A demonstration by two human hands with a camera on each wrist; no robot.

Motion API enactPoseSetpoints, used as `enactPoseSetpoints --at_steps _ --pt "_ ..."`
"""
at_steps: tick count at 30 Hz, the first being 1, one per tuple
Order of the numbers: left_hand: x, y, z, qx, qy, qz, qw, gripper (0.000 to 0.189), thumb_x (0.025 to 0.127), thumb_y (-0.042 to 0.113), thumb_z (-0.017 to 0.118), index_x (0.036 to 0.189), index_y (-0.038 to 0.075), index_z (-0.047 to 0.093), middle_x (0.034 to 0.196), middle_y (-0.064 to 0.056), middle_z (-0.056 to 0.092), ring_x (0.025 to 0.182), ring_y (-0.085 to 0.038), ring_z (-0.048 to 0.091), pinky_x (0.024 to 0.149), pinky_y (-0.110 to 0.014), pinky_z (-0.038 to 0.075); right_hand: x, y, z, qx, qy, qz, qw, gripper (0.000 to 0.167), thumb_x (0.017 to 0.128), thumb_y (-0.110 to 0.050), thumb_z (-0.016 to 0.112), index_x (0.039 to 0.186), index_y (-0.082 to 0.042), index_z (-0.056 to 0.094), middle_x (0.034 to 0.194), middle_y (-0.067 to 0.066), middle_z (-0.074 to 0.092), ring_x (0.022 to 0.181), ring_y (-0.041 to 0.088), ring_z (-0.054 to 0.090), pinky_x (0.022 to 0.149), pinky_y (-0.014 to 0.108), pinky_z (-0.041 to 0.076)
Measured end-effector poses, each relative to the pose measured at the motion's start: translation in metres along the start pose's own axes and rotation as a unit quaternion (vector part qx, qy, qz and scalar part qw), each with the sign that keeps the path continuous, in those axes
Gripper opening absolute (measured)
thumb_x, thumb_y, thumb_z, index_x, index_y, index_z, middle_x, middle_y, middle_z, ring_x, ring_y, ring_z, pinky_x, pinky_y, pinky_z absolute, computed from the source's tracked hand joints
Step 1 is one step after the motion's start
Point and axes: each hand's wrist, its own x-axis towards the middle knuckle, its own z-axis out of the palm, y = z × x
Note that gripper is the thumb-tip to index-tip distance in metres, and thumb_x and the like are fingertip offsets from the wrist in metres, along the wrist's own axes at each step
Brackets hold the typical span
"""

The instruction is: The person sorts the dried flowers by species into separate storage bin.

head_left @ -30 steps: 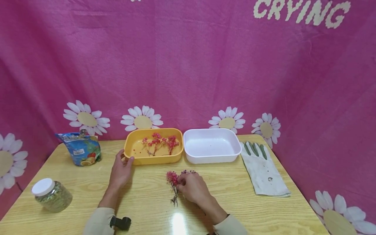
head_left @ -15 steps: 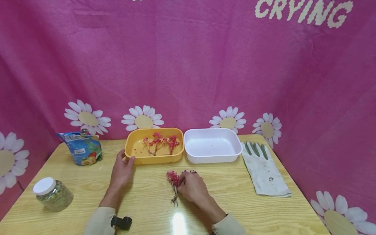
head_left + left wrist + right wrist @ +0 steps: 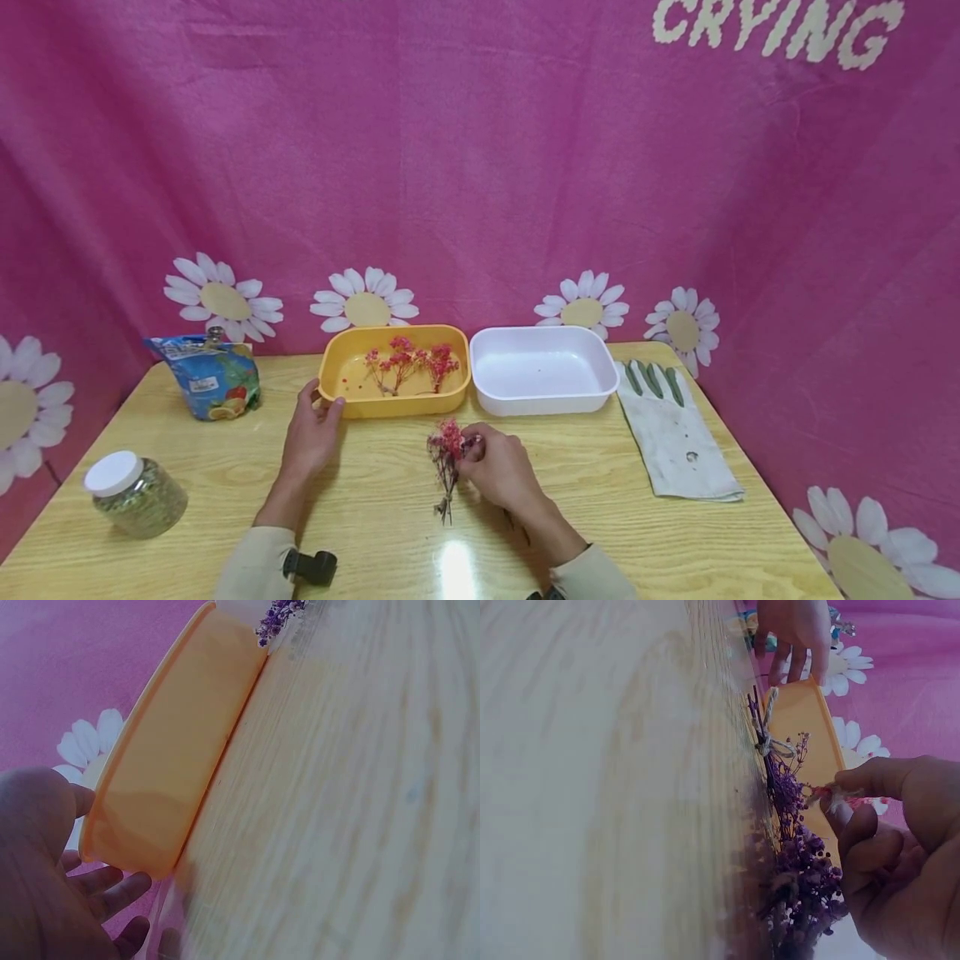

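Observation:
My left hand rests at the left end of the yellow tray, thumb by the front rim and fingers loosely spread beside the end wall. Over the table in front of the trays, my right hand pinches a pinkish-red dried flower sprig between thumb and index finger, its other fingers curled. A dried bunch with purple blossoms, its stems tied with twine, lies close to that hand. Red sprigs stand out inside the yellow tray. My right hand hides part of the bunch in the head view.
A white tray stands right of the yellow one. A folded pale cloth or glove with green finger shapes lies at the right. At the left are a blue pouch and a white-lidded jar. A pink daisy curtain backs the table.
My right fingers have shifted slightly up and forward, and the red blossoms have moved with them, now tilted toward the trays. My left hand has stayed at the yellow tray.

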Motion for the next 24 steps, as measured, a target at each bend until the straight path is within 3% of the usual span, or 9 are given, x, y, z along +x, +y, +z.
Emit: enactPoseSetpoints --at_steps 4,9,12,16,19,22,24 --pt "0.001 0.001 0.001 0.001 0.003 0.001 1.0000 0.066 0.104 0.033 0.040 0.155 0.007 0.007 0.155 -0.025 0.027 0.134 -0.040 0.042 0.111 -0.053 0.034 0.002 0.001 -0.003 0.039 -0.009 0.006 0.9992 0.047 0.078 -0.011 0.072 0.124 -0.008 0.060 0.075 -0.007 0.069 0.058 0.003 0.057 0.059 0.020 0.047" --pt "0.000 0.002 0.001 0.000 0.005 -0.004 1.0000 0.066 0.104 0.033 0.040 0.155 0.007 0.006 0.155 -0.025 0.027 0.135 -0.040 0.041 0.111 -0.053 0.034 0.004 0.001 -0.006 0.143 -0.026 0.029 0.9890 0.045 0.080 -0.010 0.070 0.124 -0.009 0.060 0.081 0.000 0.070 0.066 0.009 0.061 0.062 0.024 0.049" --pt "0.000 0.003 0.000 -0.001 0.005 -0.007 1.0000 0.066 0.104 0.033 0.040 0.155 0.008 0.006 0.155 -0.025 0.026 0.135 -0.040 0.041 0.111 -0.053 0.033 0.006 0.000 -0.008 0.217 -0.032 0.047 0.9745 0.043 0.083 -0.011 0.070 0.124 -0.007 0.058 0.083 0.004 0.069 0.066 0.010 0.059 0.058 0.024 0.048" --pt "-0.001 0.002 -0.001 0.000 0.001 -0.006 1.0000 0.067 0.104 0.033 0.040 0.155 0.008 0.006 0.155 -0.025 0.026 0.135 -0.040 0.041 0.111 -0.053 0.033 0.010 -0.001 -0.012 0.310 -0.040 0.072 0.9473 0.043 0.085 -0.006 0.065 0.126 -0.003 0.055 0.081 0.003 0.066 0.057 0.009 0.050 0.050 0.021 0.039" --pt "0.000 0.001 -0.001 0.001 0.001 0.004 1.0000 0.066 0.104 0.032 0.040 0.155 0.007 0.007 0.155 -0.025 0.027 0.134 -0.040 0.042 0.111 -0.053 0.033 0.015 -0.001 -0.016 0.349 -0.040 0.087 0.9320 0.042 0.084 -0.002 0.061 0.126 -0.003 0.054 0.079 0.000 0.064 0.053 0.009 0.043 0.047 0.021 0.034" --pt "0.000 0.000 -0.001 0.002 0.002 0.014 0.9999 0.066 0.104 0.033 0.041 0.155 0.006 0.008 0.154 -0.025 0.027 0.133 -0.041 0.044 0.111 -0.052 0.033 0.022 -0.003 -0.020 0.345 -0.033 0.087 0.9340 0.041 0.085 -0.005 0.061 0.125 -0.006 0.054 0.079 -0.001 0.064 0.053 0.011 0.042 0.048 0.021 0.034" --pt "0.000 -0.001 -0.001 0.004 -0.001 0.014 0.9999 0.068 0.104 0.035 0.040 0.155 0.006 0.007 0.155 -0.025 0.027 0.134 -0.040 0.043 0.112 -0.051 0.033 0.029 -0.006 -0.021 0.320 -0.025 0.080 0.9437 0.040 0.085 -0.008 0.062 0.124 -0.007 0.056 0.081 0.001 0.064 0.057 0.012 0.047 0.050 0.022 0.038"
